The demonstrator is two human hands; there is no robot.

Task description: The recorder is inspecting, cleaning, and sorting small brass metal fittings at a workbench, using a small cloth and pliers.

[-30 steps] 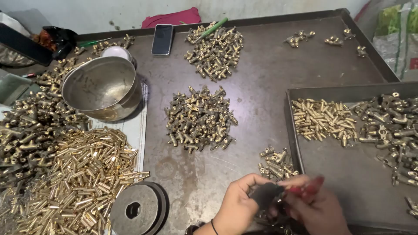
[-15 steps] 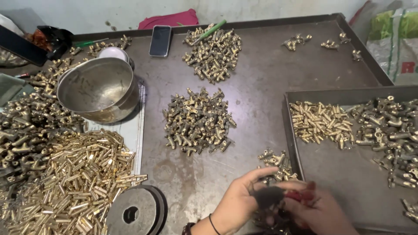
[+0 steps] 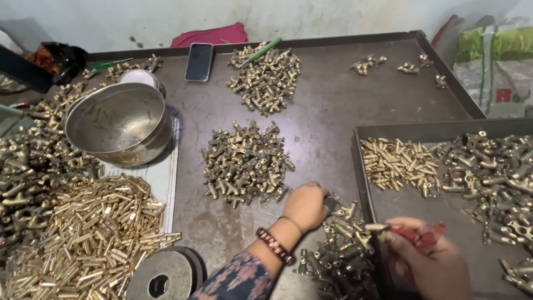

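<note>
The left hand (image 3: pixel 305 204) is resting closed over a dark fitting (image 3: pixel 331 203) at the top edge of the nearest pile of brass fittings (image 3: pixel 338 250). The right hand (image 3: pixel 430 261) is gripping a red-handled tool (image 3: pixel 408 234); its tip is carrying what appears to be 1 small brass piece (image 3: pixel 373 226). The metal tray (image 3: pixel 422 130) is sitting just beside both hands.
</note>
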